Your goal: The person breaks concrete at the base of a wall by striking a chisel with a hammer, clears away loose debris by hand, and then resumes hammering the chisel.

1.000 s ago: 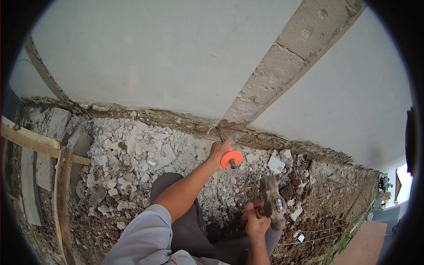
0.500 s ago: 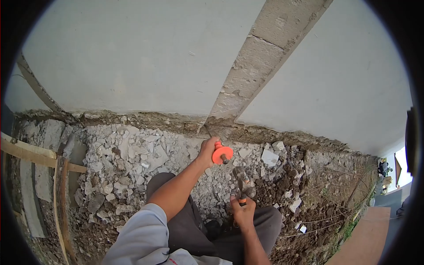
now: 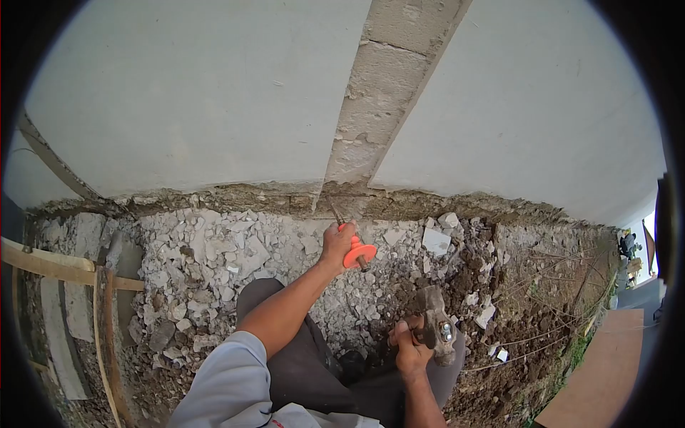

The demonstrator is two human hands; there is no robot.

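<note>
A pale plastered wall [image 3: 214, 93] fills the upper view, split by a bare strip of exposed concrete blocks [image 3: 382, 78] running down to its ragged base. Below lies a spread of broken plaster rubble [image 3: 214, 257] and dark soil [image 3: 528, 342], with wooden planks [image 3: 50, 264] at the left. The left hand [image 3: 337, 242] is closed around a chisel [image 3: 342, 228] with an orange hand guard [image 3: 358, 254], its tip at the foot of the strip. The right hand [image 3: 410, 351] grips a club hammer [image 3: 437, 324], held near and below the chisel
</note>
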